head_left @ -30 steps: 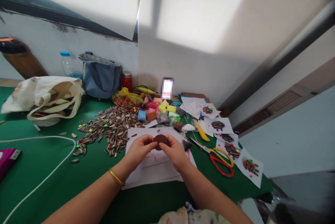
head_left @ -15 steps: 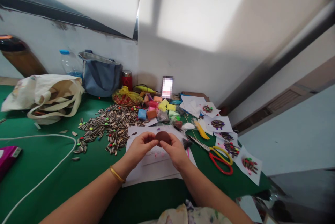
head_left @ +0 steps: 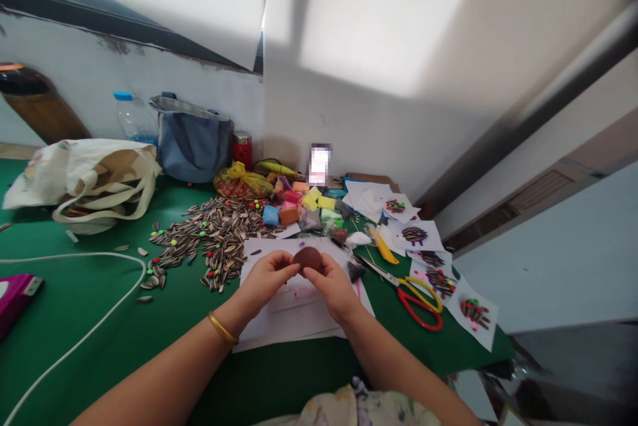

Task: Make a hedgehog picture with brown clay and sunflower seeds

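A flat, round piece of brown modelling clay (head_left: pixel 308 258) is held up between both hands. My left hand (head_left: pixel 272 274) pinches its left edge with thumb and fingers. On the other side, my right hand (head_left: pixel 335 283) grips the right edge, its thumb across the lower front. Below the hands lie white paper sheets (head_left: pixel 294 326) with a few pink marks. Left of them spreads a heap of striped sunflower seeds (head_left: pixel 224 233) dotted with small coloured balls. Blocks of coloured clay, among them a blue one (head_left: pixel 271 216) and an orange-brown one (head_left: pixel 288 215), sit just beyond the paper.
Scissors (head_left: pixel 406 290) with red and yellow handles lie to the right, beside a yellow cutter (head_left: pixel 385 246). Several paper cards with seed figures (head_left: pixel 415 234) line the right edge. A phone (head_left: pixel 319 165), a blue bag (head_left: pixel 194 143) and a cream bag (head_left: pixel 100 180) stand behind; a white cable (head_left: pixel 94 326) crosses the left.
The brown clay disc has tilted slightly and shifted a little left, showing a bit more of its face. Both hands keep nearly the same grip.
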`<state>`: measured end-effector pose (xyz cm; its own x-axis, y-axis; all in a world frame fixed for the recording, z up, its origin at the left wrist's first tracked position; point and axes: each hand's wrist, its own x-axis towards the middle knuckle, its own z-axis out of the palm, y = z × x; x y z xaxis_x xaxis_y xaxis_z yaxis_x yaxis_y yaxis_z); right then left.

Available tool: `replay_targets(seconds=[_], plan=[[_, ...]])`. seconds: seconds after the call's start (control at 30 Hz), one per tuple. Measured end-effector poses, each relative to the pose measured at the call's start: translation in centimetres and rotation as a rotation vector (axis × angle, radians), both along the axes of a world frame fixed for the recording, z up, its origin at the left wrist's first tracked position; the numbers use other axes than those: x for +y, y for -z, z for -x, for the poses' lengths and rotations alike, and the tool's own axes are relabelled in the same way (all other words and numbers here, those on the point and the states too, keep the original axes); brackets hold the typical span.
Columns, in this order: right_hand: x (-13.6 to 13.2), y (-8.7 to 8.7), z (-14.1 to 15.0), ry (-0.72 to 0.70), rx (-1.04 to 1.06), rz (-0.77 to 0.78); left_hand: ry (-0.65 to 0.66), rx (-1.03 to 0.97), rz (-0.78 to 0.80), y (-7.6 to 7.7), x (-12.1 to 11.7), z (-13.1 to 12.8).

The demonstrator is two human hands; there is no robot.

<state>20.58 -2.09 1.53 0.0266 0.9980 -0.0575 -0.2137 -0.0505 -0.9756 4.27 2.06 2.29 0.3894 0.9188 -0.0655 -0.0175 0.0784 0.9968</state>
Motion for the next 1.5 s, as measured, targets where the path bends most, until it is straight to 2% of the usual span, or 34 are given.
replay_targets(seconds=[0.17, 0.33, 0.47, 0.63, 0.77, 0.97, 1.17, 1.33, 1.5], plan=[[0.05, 0.23, -0.23, 0.041, 0.024, 0.017, 0.027, -0.040, 0.038, 0.05, 0.08, 0.05], [-0.18, 0.27, -0.07, -0.041, -0.039, 0.055, -0.014, -0.115, 0.064, 0.07, 0.05, -0.03], [-0.19, 0.13, 0.00, 0.045, -0.013, 0.045, 0.012, -0.082, 0.049, -0.08, -0.06, -0.04], [-0.06, 0.19, -0.24, -0.019, 0.002, 0.022, 0.005, -0.035, 0.027, 0.11, 0.01, 0.00], [-0.10, -0.17, -0.06, 0.014, 0.012, 0.055, 0.062, -0.040, 0.031, 0.28, 0.00, 0.00], [-0.37, -0.54, 0.44, -0.021, 0.017, 0.049, 0.038, -0.053, 0.015, 0.29, -0.15, -0.03], [-0.24, -0.41, 0.37, 0.020, 0.056, 0.060, 0.055, -0.071, 0.057, 0.42, -0.17, -0.11], [-0.17, -0.16, 0.24, 0.007, 0.082, 0.062, -0.007, -0.073, 0.063, 0.43, -0.02, -0.09], [-0.05, 0.24, 0.09, 0.072, 0.084, 0.045, 0.026, -0.045, 0.070, 0.16, -0.04, -0.08]])
